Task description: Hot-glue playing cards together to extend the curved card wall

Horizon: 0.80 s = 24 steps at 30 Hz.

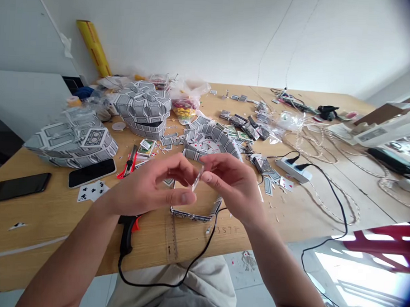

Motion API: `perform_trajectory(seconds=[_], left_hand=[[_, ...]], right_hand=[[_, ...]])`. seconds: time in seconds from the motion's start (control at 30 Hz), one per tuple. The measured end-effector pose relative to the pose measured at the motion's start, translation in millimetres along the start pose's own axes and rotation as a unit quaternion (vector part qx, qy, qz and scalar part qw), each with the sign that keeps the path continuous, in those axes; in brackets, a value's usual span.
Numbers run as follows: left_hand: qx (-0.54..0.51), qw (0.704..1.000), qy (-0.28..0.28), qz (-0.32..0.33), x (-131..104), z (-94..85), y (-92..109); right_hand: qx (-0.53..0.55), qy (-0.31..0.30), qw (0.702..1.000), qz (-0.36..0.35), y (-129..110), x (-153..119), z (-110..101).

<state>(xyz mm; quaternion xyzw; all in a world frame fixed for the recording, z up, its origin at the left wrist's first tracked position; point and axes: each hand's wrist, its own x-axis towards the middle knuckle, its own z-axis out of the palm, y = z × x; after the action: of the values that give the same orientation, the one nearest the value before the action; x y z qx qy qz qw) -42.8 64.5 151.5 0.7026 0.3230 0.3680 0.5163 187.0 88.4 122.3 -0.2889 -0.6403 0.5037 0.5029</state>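
My left hand [163, 181] and my right hand [232, 184] meet over the table, both pinching a small playing card [197, 178] held nearly edge-on. Its face cannot be made out. Behind and beneath them stands an open box made of playing cards [210, 144], with card faces lining its floor; my hands hide part of it. A low frame of cards [192, 216] shows below my fingers. Under my left wrist lies a black glue gun [126, 236] with an orange trigger, partly covered. A clear ruler [171, 238] reaches toward the table's front edge.
Two lidded card boxes [142, 108] [73, 141] stand at the left. Nearby lie two phones [92, 172] [18, 187], loose cards [93, 190] and a red utility knife [130, 161]. Card packs [245, 126] and a power strip [294, 169] sit rightward. A black cord [208, 244] loops across the front.
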Motion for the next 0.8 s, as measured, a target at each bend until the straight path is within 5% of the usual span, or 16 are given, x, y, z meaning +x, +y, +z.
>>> perform_trajectory(seconds=[0.07,0.17,0.37,0.5,0.63,0.8], left_hand=[[0.068,0.995,0.075,-0.012,-13.8,-7.1,8.4],[0.105,0.977,0.186,-0.017,-43.8,-16.1,14.9],[0.153,0.958,0.230,-0.078,-100.8,2.1,-13.3],[0.108,0.945,0.280,-0.130,-125.6,26.8,-38.9],[0.032,0.928,0.325,-0.177,-139.9,47.7,-53.8],[-0.085,0.909,0.334,-0.233,-135.4,68.1,-64.6]], right_hand=[[-0.091,0.011,0.996,0.009,11.2,-12.5,2.1],[-0.248,-0.088,0.964,0.041,35.4,-34.1,7.2],[-0.476,-0.223,0.850,0.043,76.1,-63.3,32.8],[-0.532,-0.247,0.810,0.029,87.3,-66.3,45.3],[-0.525,-0.245,0.814,0.033,89.7,-68.6,40.3],[-0.429,-0.162,0.888,0.027,75.1,-70.8,19.0]])
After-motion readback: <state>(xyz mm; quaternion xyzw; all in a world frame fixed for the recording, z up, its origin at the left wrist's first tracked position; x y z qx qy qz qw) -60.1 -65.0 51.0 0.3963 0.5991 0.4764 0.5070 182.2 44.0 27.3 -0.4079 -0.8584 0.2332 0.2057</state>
